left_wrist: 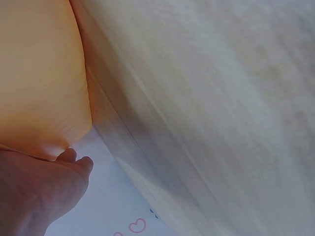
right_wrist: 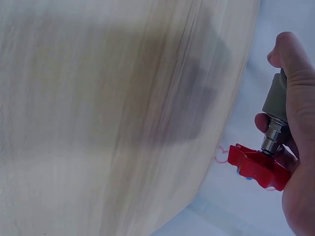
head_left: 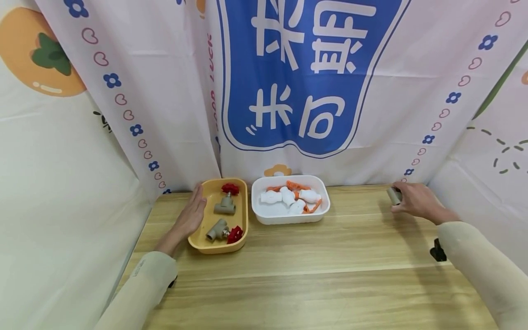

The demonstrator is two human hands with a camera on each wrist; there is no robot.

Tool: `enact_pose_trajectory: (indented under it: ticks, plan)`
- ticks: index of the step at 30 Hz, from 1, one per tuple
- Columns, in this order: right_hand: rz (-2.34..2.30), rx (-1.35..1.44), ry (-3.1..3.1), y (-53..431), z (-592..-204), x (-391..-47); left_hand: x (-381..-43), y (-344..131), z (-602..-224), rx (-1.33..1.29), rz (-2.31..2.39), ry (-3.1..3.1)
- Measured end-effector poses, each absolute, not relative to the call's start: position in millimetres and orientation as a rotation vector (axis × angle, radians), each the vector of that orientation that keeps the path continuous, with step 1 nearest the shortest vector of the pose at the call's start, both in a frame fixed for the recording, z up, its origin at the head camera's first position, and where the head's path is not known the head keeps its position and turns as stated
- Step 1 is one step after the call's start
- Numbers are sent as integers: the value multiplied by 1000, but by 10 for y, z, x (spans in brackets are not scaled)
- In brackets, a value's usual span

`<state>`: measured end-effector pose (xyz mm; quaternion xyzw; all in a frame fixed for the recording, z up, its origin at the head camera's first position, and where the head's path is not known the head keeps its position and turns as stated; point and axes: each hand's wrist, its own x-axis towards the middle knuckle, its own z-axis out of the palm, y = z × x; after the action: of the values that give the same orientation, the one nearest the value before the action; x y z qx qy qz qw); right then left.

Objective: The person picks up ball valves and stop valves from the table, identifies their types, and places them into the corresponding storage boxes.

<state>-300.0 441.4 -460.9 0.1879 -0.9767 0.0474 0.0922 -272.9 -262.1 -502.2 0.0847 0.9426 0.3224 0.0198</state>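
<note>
At the far right of the table my right hand grips a grey pipe valve. The right wrist view shows its metal stem and red handwheel within the curled fingers, raised over the tabletop. My left hand lies with straight fingers along the left side of a yellow tray. Inside that tray are two more grey valves, one at the back and one at the front, each with a red handwheel.
Beside the yellow tray stands a white tray holding several white valves with orange handles. A printed curtain hangs along the back edge of the wooden table. A small black object shows beside the right sleeve.
</note>
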Motion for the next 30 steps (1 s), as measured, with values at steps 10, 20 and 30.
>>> enact_pose_trajectory:
  ticks: [10, 20, 30]
  plan:
    - [149, 573, -2899, 4195, -4526, -3018, -2732, -2614, -4999, 262, 997, 2923]
    - [190, 629, -2868, 3929, -4453, -3008, -2727, -2624, -5026, 266, 1003, 2922]
    - [164, 667, -2858, 3678, -4393, -2992, -2723, -2619, -5018, 265, 1014, 2921]
